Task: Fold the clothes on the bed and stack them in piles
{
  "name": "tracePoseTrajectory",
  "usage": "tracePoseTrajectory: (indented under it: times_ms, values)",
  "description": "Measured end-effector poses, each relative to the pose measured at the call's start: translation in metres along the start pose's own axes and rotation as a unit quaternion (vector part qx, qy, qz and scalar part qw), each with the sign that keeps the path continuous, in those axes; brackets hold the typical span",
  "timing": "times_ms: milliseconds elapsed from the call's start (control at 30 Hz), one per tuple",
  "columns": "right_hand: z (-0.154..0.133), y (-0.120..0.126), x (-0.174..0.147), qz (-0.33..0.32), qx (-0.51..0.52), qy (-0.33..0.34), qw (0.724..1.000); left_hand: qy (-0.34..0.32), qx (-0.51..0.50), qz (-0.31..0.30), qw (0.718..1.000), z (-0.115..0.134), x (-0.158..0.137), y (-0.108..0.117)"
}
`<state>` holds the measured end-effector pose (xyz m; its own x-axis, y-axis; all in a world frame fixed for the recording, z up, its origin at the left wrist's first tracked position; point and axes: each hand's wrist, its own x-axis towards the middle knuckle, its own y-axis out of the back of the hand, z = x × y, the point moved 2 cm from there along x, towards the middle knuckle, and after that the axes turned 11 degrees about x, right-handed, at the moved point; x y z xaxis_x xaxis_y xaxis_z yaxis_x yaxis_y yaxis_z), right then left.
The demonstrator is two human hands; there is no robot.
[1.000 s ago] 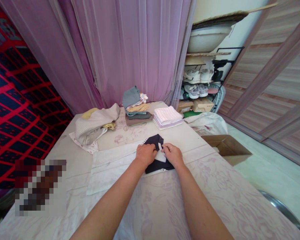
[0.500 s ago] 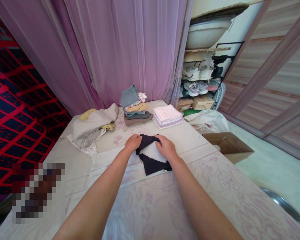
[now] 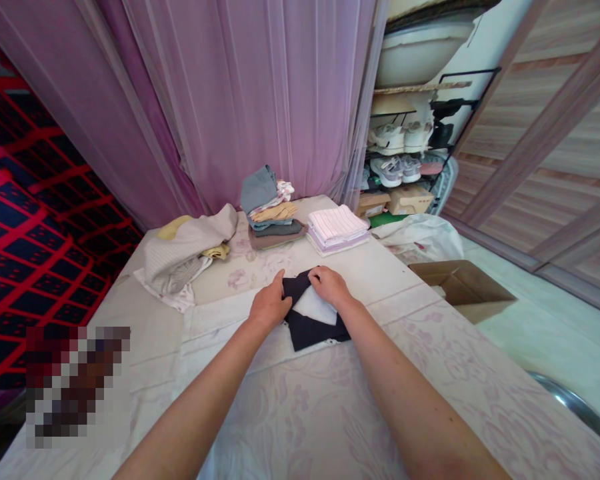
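Observation:
In front of me on the bed [image 3: 330,407] lies a small folded black garment [image 3: 313,332] with a white area in its middle and a bit of white trim along its near edge. At the garment's left edge is my left hand [image 3: 270,303], its thumb and forefinger spread apart and touching the fabric. My right hand [image 3: 330,287] is closed, its fingers pinching the garment's far right corner. The right hand and wrist hide part of its right side.
Behind the garment stand a stack of folded clothes [image 3: 273,212] and a stack of folded striped towels [image 3: 337,225]. A rumpled beige cloth heap [image 3: 190,247] lies to the left. Beyond the bed's right edge are an open cardboard box [image 3: 460,287], a metal basin [image 3: 575,403] and a shoe rack [image 3: 420,157].
My left hand has loosened its pinch on the far left corner and spread its fingers, moving slightly nearer to me. My right hand still grips the garment, with its fingers curled more.

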<state>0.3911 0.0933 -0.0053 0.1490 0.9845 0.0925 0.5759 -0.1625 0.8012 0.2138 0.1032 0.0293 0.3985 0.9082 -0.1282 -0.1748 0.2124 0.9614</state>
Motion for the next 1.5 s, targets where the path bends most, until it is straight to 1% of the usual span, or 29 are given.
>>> tracePoseTrajectory:
  times_ms: [100, 167, 233, 333, 500, 533, 600, 667, 733, 800, 900, 1067, 1133, 1167, 1233, 1300, 1333, 1400, 1500]
  values:
    - [-0.003, 0.002, -0.001, -0.003, 0.003, 0.006, 1.0, 0.034, -0.09, 0.023, 0.995, -0.004, 0.001, -0.006]
    - [-0.004, 0.002, -0.001, -0.004, 0.005, 0.005, 1.0, 0.059, -0.151, 0.008, 0.987, -0.009, 0.005, -0.011]
    - [-0.005, 0.002, -0.001, -0.001, 0.003, -0.005, 1.0, 0.078, -0.169, -0.012, 0.982, -0.014, 0.008, -0.016]
    - [-0.004, -0.001, 0.0, 0.009, -0.005, -0.025, 1.0, 0.079, -0.136, -0.013, 0.988, -0.019, 0.008, -0.017]
    - [-0.006, -0.002, -0.002, 0.029, -0.01, -0.03, 0.999, 0.068, -0.069, 0.031, 0.995, -0.023, -0.006, -0.008]
    - [-0.007, -0.001, -0.004, 0.038, -0.008, -0.024, 0.999, 0.052, -0.05, 0.045, 0.996, -0.022, -0.009, -0.006]
    - [-0.012, 0.0, -0.007, 0.059, -0.002, -0.002, 0.998, -0.001, -0.009, 0.071, 0.997, -0.018, -0.016, -0.004]
    - [-0.017, 0.0, -0.012, 0.067, 0.001, 0.029, 0.997, -0.056, 0.028, 0.074, 0.995, -0.013, -0.02, -0.006]
    - [-0.021, -0.004, -0.017, 0.049, -0.007, 0.059, 0.997, -0.084, 0.057, 0.061, 0.993, -0.01, -0.024, -0.009]
    - [-0.023, -0.009, -0.021, 0.024, -0.026, 0.079, 0.996, -0.095, 0.084, 0.057, 0.99, -0.009, -0.026, -0.011]
    - [-0.02, -0.015, -0.026, 0.008, -0.054, 0.082, 0.995, -0.103, 0.102, 0.072, 0.987, -0.009, -0.029, -0.013]
    - [-0.021, -0.014, -0.028, 0.011, -0.062, 0.066, 0.996, -0.119, 0.072, 0.095, 0.986, -0.009, -0.034, -0.014]
    - [-0.025, -0.011, -0.027, 0.019, -0.06, 0.073, 0.995, -0.123, 0.049, 0.102, 0.986, -0.01, -0.034, -0.016]
    - [-0.027, -0.01, -0.027, 0.024, -0.056, 0.085, 0.995, -0.126, 0.036, 0.111, 0.985, -0.01, -0.034, -0.017]
    - [-0.032, -0.01, -0.028, 0.026, -0.041, 0.129, 0.99, -0.134, 0.012, 0.136, 0.982, -0.012, -0.033, -0.018]
    - [-0.036, -0.014, -0.029, 0.006, -0.032, 0.179, 0.983, -0.14, -0.001, 0.153, 0.978, -0.016, -0.031, -0.019]
    - [-0.037, -0.018, -0.03, -0.011, -0.035, 0.195, 0.98, -0.139, 0.001, 0.154, 0.978, -0.018, -0.03, -0.02]
    - [-0.036, -0.025, -0.031, -0.051, -0.051, 0.199, 0.977, -0.123, 0.027, 0.138, 0.982, -0.024, -0.027, -0.023]
    - [-0.032, -0.033, -0.031, -0.091, -0.073, 0.177, 0.977, -0.1, 0.096, 0.082, 0.987, -0.036, -0.025, -0.031]
